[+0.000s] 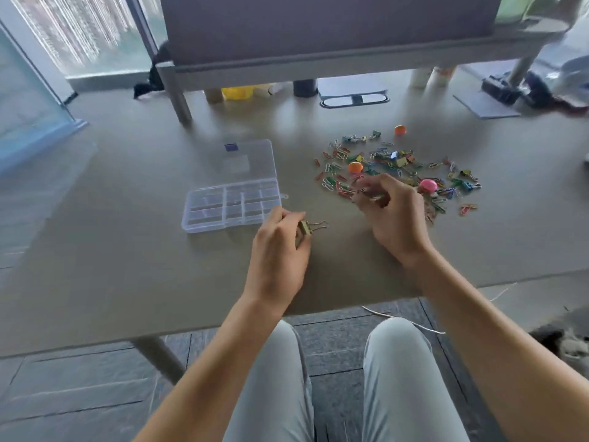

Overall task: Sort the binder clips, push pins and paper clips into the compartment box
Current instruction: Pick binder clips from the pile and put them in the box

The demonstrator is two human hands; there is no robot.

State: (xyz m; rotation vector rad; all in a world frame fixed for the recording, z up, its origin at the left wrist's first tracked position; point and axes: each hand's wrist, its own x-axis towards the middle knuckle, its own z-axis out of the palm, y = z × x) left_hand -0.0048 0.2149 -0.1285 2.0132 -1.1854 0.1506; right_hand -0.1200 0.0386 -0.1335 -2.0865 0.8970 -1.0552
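Left hand (280, 247) pinches binder clip (306, 227) beside compartment box (204, 215); right hand (393, 215) grips clips at pile (398, 167) edge.

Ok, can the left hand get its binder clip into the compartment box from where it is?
Probably yes. The left hand holds the binder clip right beside the compartment box, whose lid lies open, and nothing stands between them.

No text or label can be read anywhere
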